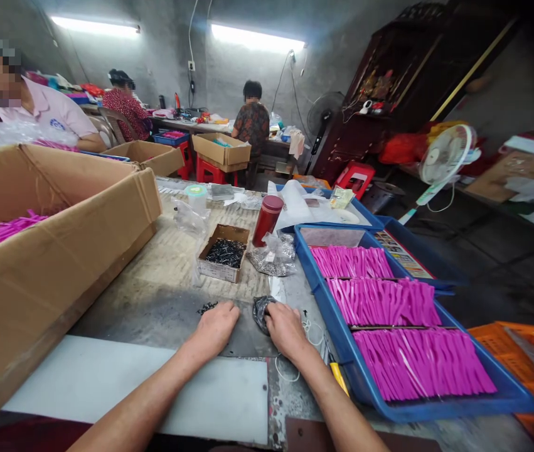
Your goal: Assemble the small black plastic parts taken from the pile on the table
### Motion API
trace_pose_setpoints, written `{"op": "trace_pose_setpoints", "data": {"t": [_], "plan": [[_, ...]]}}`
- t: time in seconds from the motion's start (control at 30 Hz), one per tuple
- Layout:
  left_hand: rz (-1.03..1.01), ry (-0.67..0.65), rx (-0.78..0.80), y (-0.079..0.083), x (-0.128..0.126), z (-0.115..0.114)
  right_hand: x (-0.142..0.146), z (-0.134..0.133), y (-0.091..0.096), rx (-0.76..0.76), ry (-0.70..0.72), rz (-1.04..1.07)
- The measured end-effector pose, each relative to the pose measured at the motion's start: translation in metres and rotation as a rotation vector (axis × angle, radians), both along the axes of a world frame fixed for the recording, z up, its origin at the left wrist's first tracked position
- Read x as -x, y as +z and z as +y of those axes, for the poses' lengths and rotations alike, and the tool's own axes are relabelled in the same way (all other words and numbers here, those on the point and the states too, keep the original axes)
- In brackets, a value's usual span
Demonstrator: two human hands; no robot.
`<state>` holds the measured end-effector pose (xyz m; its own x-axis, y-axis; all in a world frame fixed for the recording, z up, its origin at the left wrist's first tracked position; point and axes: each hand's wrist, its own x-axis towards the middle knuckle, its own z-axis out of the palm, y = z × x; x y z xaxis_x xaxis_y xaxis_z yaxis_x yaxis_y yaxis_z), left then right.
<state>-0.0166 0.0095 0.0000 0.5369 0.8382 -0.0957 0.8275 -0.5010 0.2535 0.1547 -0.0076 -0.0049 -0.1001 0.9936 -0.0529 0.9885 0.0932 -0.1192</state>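
Observation:
My left hand (216, 323) rests low over the table with its fingers curled under, beside a small pile of loose black pieces (207, 307). What its fingertips hold, if anything, is hidden. To the right, my right hand (286, 326) is closed on the side of a bunched dark plastic bag (261, 314). A thin grey plastic sheet (243, 342) lies on the table between the hands. Just beyond them stands a small cardboard box (219, 271) filled with small black pieces. Beside it sits a clear bag of small metallic parts (273, 256).
A large carton (59, 270) with magenta strips flanks the left. On the right, a blue tray (327, 314) holds rows of magenta strips (421, 364). A yellow-handled tool (337, 376) lies beside it. A red canister (268, 220) stands behind. Several people sit farther back.

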Motion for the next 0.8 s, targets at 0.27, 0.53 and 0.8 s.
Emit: {"op": "trace_pose_setpoints", "data": {"t": [0.27, 0.53, 0.8], "plan": [[-0.004, 0.036, 0.014, 0.002, 0.0, 0.002, 0.002, 0.0, 0.002, 0.005, 0.023, -0.012], [-0.153, -0.005, -0.069, -0.005, -0.001, 0.001, -0.002, -0.005, 0.001, -0.061, -0.002, 0.077], [-0.538, 0.004, 0.06, 0.003, -0.004, 0.0, -0.006, -0.005, -0.009, -0.163, -0.02, 0.251]]}}
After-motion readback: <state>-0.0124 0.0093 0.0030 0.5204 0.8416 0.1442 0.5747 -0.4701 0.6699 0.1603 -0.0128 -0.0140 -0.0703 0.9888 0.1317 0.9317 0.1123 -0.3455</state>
